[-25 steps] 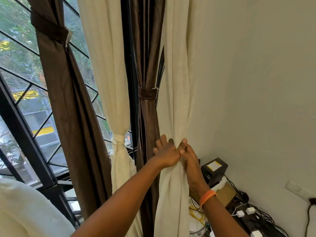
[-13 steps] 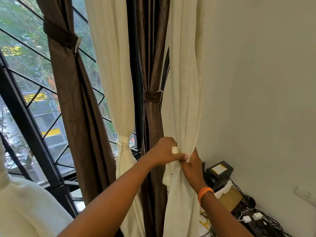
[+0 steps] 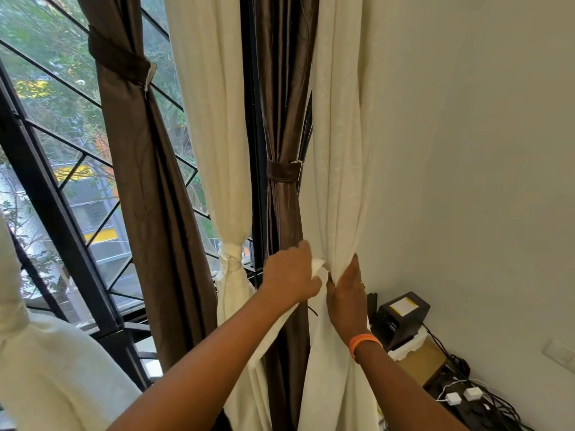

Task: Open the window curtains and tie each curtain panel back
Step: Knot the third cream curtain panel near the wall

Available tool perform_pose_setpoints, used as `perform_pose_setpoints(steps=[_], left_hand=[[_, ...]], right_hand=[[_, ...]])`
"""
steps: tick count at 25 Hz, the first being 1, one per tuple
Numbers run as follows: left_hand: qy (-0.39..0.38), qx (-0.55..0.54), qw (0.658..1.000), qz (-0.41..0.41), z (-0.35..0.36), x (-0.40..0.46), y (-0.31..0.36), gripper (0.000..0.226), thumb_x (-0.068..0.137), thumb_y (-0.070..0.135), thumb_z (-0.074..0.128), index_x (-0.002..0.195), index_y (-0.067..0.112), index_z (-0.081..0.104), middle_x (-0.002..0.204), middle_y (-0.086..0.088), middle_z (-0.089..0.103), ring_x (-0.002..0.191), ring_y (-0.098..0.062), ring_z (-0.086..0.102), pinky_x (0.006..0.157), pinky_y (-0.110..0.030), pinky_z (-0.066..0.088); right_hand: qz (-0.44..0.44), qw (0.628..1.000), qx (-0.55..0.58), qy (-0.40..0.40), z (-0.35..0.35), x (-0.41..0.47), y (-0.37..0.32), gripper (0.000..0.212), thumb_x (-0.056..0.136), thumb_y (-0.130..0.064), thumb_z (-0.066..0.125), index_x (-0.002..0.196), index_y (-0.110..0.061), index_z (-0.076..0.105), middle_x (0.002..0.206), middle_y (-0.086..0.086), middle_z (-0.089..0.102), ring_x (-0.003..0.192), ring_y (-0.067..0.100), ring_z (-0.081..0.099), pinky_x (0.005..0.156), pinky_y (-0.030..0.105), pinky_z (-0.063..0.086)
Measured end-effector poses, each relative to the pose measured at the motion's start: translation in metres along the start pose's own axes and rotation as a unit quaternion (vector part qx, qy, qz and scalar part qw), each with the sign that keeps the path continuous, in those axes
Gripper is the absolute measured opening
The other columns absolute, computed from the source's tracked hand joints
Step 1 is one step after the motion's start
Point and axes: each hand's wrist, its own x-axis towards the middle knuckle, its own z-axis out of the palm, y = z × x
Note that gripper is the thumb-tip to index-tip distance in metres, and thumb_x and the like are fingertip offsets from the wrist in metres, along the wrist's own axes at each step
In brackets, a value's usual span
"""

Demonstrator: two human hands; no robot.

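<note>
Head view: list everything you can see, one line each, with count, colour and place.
cream curtain panels: two; one left of centre, knotted low; one by the wall, being tied
brown curtain panels: two; one at left, one at centre, each bound by a brown band
window grille: one, black, left
wall: white, right
black box: one, yellow label, floor corner at right
cardboard box: one, brown, in front of the black box
cables and plugs: several, black and white, lower right
white fabric: lower left
left hand: grips a cream fabric end
right hand: orange wristband, holds the gathered cream panel
</note>
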Motion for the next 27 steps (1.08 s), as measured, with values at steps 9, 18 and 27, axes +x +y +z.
perform_pose_setpoints(steps=[9,18,27], left_hand=[[-0.146,-0.328,0.922,-0.147,0.027,0.002,-0.025,0.024,0.091,0.022,0.046,0.089,0.006,0.064,0.09,-0.013,0.069,0.079,-0.02,0.061,0.078,-0.04,0.052],[-0.177,-0.535,0.802,-0.198,0.041,0.01,-0.028,0.035,0.08,0.023,0.078,0.111,0.008,0.07,0.099,-0.005,0.068,0.096,-0.02,0.061,0.077,-0.028,0.052],[-0.078,-0.382,0.911,-0.133,0.024,0.004,-0.014,0.018,0.077,0.01,0.077,0.095,0.01,0.076,0.09,0.0,0.069,0.075,-0.006,0.056,0.065,-0.021,0.042]], right_hand=[[-0.019,0.995,0.066,-0.07,-0.012,0.001,0.004,0.069,0.096,-0.023,0.059,0.148,-0.013,0.015,0.136,0.012,0.051,0.115,0.031,0.059,0.097,0.04,0.05],[0.037,0.966,0.207,-0.147,-0.017,0.006,0.012,0.057,0.087,-0.037,0.053,0.137,-0.032,0.027,0.122,-0.011,0.053,0.111,0.008,0.056,0.097,0.031,0.048],[0.04,0.99,0.114,-0.073,-0.006,0.007,0.006,0.046,0.094,-0.035,0.053,0.133,-0.026,0.03,0.122,-0.001,0.057,0.11,0.024,0.062,0.091,0.04,0.055]])
